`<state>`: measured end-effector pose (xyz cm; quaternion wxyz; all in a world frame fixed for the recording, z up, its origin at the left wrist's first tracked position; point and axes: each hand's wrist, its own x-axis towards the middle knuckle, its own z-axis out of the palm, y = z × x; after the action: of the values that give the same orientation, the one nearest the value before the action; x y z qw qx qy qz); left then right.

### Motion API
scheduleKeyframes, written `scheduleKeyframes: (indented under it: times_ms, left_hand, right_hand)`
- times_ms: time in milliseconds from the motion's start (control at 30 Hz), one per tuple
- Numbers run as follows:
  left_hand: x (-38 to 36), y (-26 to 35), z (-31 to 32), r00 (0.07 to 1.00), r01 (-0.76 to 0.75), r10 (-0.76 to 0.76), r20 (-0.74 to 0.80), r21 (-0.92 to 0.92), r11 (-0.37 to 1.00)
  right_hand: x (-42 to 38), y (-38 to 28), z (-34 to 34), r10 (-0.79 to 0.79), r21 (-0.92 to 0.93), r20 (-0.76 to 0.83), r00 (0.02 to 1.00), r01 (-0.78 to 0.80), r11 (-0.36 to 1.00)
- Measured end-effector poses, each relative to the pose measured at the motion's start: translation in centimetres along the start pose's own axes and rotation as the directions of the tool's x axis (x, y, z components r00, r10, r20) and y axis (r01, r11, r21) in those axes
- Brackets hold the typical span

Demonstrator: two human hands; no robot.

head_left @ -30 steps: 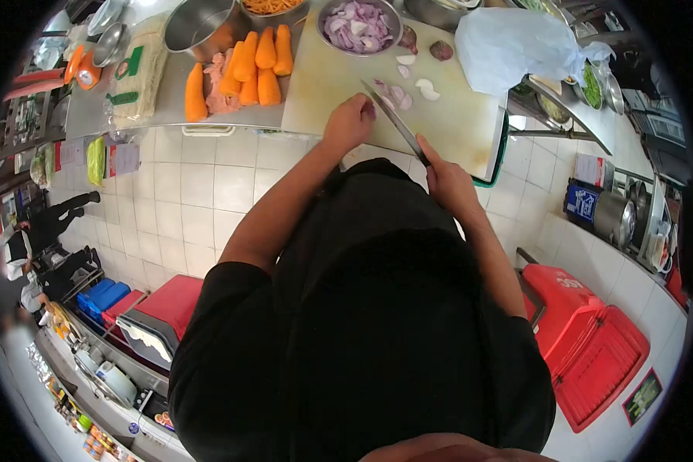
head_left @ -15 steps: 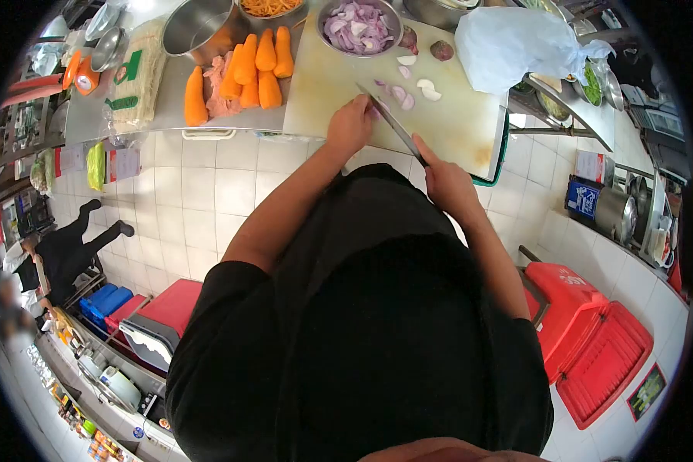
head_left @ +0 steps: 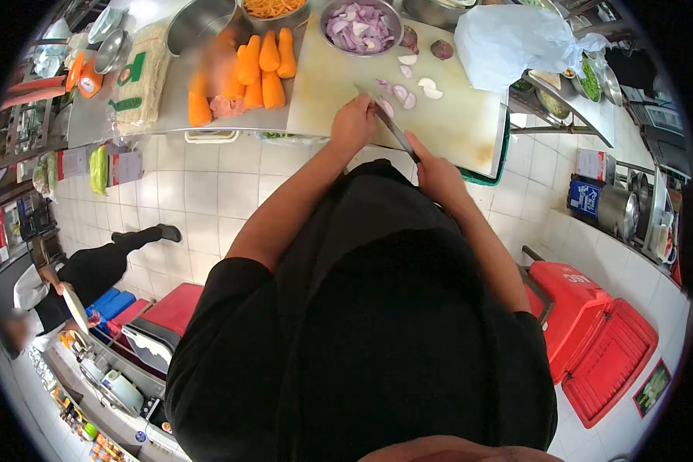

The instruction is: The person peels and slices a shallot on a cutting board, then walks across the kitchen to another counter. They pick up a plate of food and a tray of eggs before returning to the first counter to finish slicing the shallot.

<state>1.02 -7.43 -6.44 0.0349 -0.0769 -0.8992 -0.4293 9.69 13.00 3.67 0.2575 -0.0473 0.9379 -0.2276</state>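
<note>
Right hand (head_left: 440,175) is gripping the knife (head_left: 397,135), fingers closed round the handle; compared with a second ago it's sitting slightly closer to the left hand (head_left: 353,123), small shift only. Left fingers are curling in at the blade's front end; what they're pinching, if anything, is being hidden, can't tell. Blade is running diagonally between the hands, low over the near edge of the cutting board (head_left: 454,127). Loose onion slices (head_left: 399,93) are lying on the board just beyond the blade, same spread as a second ago. Bowl (head_left: 362,55) is standing at the board's far side, holding chopped onion (head_left: 358,29) at about the same level. So I'm reading this as mid-cut, no visible gain yet. Further out, carrots (head_left: 272,88) are lying unmoved left of the board. Biggest change: a co-worker (head_left: 96,262) far left is now showing nearer, carrying a pale flat thing (head_left: 76,309); looks unrelated to the cutting.
</note>
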Motion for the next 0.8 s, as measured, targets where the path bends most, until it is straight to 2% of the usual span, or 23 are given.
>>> scheduleKeyframes:
  times_ms: [167, 267, 300, 367, 467, 500, 600, 700, 800]
  left_hand:
    - [0.3, -0.1, -0.3, 0.997, -0.062, 0.062, -0.047, -0.009, 0.998]
    - [0.0, 0.8, -1.0, 0.999, 0.046, -0.048, -0.018, -0.107, 0.993]
    - [-0.4, 1.5, -1.4, 1.0, 0.012, -0.013, -0.006, -0.12, 0.993]
    - [-1.0, 3.2, -2.1, 0.998, -0.056, 0.059, 0.016, -0.149, 0.987]
    - [-1.0, 5.1, -2.1, 0.93, -0.355, 0.35, 0.11, 0.037, 0.934]
    - [-0.8, 4.9, -1.5, 0.927, -0.322, 0.295, 0.233, 0.086, 0.943]
    - [0.1, 4.9, -1.3, 0.943, -0.262, 0.228, 0.241, 0.119, 0.958]
    - [1.2, 2.9, -1.0, 0.949, -0.293, 0.272, 0.16, 0.125, 0.948]
    - [2.1, 2.2, -2.2, 0.956, -0.225, 0.184, 0.229, 0.171, 0.959]
  right_hand:
    - [0.0, -0.1, -1.3, 0.021, -0.057, -0.024, 0.999, -0.022, 0.998]
    - [-1.9, 0.2, -3.9, 0.01, -0.159, -0.151, 0.988, -0.034, 0.987]
    - [-2.4, 0.0, -4.9, 0.045, -0.168, -0.171, 0.984, -0.074, 0.983]
    - [-2.9, 0.7, -5.5, 0.006, -0.22, -0.228, 0.974, -0.058, 0.974]
    - [-3.0, 0.3, -6.3, -0.05, -0.252, -0.29, 0.956, -0.026, 0.967]
    - [-3.4, 0.1, -6.6, -0.054, -0.245, -0.299, 0.953, -0.022, 0.969]
    - [-5.0, 0.7, -8.3, -0.039, -0.258, -0.313, 0.949, -0.045, 0.965]
    - [-6.2, 2.9, -10.5, 0.043, -0.208, -0.32, 0.947, -0.115, 0.971]
    - [-4.7, 5.1, -11.2, 0.085, -0.14, -0.371, 0.925, -0.146, 0.979]
